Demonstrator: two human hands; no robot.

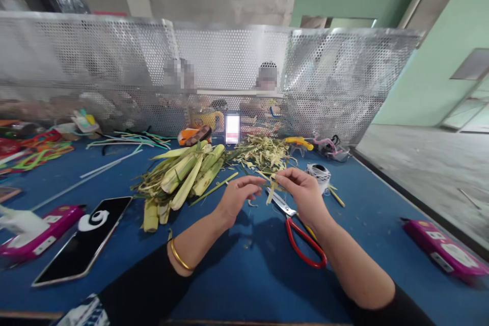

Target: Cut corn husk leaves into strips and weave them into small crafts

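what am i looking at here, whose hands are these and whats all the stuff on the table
There is one picture, taken by a camera worn on a person's head, looking forward and down. So the two bare arms reaching in from the bottom are that person's own. The left hand and the right hand meet over a blue table and together pinch a thin pale leaf strip.

Just under the right hand lie red-handled scissors. Behind the hands is a pile of green stalks and a heap of leaf scraps. A dark phone lies at the left, a spool at the right, and pink boxes sit near both edges. Other people sit behind the perforated metal screen at the back.
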